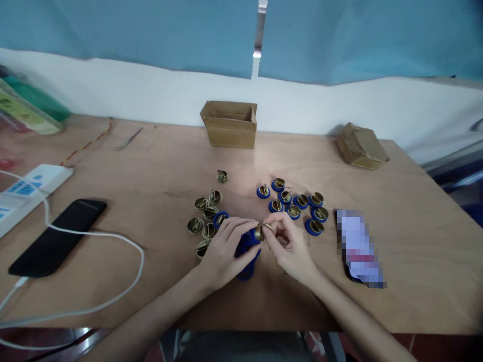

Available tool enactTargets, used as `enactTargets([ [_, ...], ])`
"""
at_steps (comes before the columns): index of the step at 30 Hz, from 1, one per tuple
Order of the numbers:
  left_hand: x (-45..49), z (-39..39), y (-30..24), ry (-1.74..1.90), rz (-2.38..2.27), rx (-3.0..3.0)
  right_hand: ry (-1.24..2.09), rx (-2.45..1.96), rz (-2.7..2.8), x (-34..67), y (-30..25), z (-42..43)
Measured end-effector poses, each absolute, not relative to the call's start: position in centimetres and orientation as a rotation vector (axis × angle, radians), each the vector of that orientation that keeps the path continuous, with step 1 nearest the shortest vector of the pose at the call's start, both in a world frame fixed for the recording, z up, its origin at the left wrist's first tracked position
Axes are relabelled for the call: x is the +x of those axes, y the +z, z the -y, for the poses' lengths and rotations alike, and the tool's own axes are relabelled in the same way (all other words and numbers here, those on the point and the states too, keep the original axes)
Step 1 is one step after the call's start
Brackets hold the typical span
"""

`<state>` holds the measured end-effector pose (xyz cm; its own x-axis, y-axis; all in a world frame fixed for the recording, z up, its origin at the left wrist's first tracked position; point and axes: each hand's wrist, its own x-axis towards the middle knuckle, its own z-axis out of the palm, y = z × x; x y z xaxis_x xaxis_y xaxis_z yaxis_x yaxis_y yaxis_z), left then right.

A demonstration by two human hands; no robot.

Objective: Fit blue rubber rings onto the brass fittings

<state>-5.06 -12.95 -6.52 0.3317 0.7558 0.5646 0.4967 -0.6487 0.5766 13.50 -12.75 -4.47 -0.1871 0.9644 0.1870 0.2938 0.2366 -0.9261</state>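
Observation:
Over the middle of the wooden table [151,166], my left hand [225,249] is closed around a stack of blue rings [247,246]. My right hand [289,244] pinches a small brass part [259,232] right against the top of that stack. Just left of my hands lies a loose group of bare brass parts [206,216], one of them with a blue ring. Beyond my right hand sits a cluster of brass parts fitted in blue rings [294,203].
An open cardboard box [229,123] stands at the back centre, a closed one [361,146] at the back right. A black phone [58,236] with a white cable [113,236] and a power strip [26,193] lie at left. Another phone [358,249] lies right of my hands. Tweezers [129,139] rest far left.

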Motion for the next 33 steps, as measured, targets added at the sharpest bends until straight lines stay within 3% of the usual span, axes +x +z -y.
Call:
enactTargets([
  [5,-5.0,13.0,-6.8,1.122,-1.218,2.331,0.527,-1.409,1.949,15.4,-4.1,11.8],
  [8,-4.9,13.0,-6.9,1.028,-1.265,2.392,0.418,-1.5,2.056,16.3,-4.2,11.0],
  [24,-4.8,13.3,-7.2,0.915,-1.385,2.513,0.21,-1.695,2.159,16.1,-5.4,10.1],
  [33,-5.2,13.0,-7.5,1.008,-1.304,2.436,0.374,-1.706,2.182,16.7,-4.4,9.9],
])
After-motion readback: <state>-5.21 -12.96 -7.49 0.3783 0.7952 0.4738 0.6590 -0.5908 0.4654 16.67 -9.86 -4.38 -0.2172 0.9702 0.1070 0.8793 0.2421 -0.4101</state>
